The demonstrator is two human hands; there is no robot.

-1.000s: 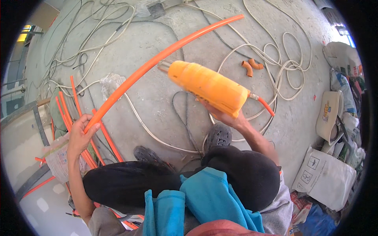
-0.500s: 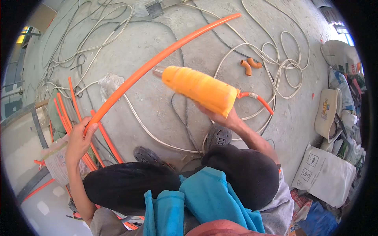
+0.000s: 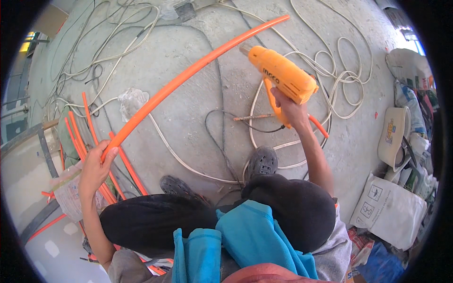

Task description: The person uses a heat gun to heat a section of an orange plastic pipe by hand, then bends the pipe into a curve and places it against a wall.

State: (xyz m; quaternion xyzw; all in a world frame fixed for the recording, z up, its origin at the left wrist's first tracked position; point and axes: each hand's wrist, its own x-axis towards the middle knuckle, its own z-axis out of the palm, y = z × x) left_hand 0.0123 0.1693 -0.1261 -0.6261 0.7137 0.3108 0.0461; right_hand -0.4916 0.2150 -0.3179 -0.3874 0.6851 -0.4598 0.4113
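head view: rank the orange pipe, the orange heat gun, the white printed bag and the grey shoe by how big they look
1. orange pipe, longest by far.
2. white printed bag and orange heat gun look alike; fisheye bending at the rim leaves this pair unranked.
3. grey shoe, smallest.

orange pipe (image 3: 188, 75) — orange heat gun (image 3: 283, 75)

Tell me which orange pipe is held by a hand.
The long curved orange pipe, gripped at its lower end by the left hand; the shorter orange pipes lie on the floor.
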